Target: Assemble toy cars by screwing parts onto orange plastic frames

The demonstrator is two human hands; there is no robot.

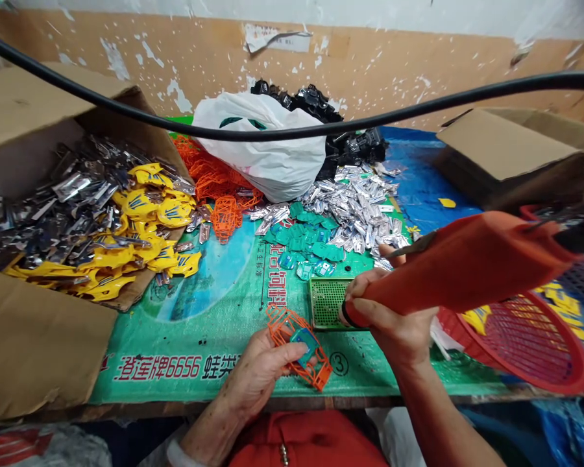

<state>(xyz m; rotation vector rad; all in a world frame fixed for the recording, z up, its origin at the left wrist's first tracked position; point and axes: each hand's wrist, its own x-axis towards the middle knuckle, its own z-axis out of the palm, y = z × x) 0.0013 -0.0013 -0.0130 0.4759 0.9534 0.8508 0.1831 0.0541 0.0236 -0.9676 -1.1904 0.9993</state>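
My left hand (265,363) holds an orange plastic frame (321,376) near the front of the table, the thumb pressing a teal piece (305,344) against it. My right hand (394,318) is wrapped round a red-covered tool (448,266), whose tip points down over a small green basket (325,303). The basket lies just beyond the orange frame. Behind it are a pile of teal pieces (304,237) and a heap of small silvery parts (365,211).
An open carton (43,337) with yellow and dark parts stands left. A white bag (267,149) sits at the back by orange frames (226,217) and black parts (316,104). A red basket (530,344) and another carton (511,146) are right. A black cable (272,135) crosses above.
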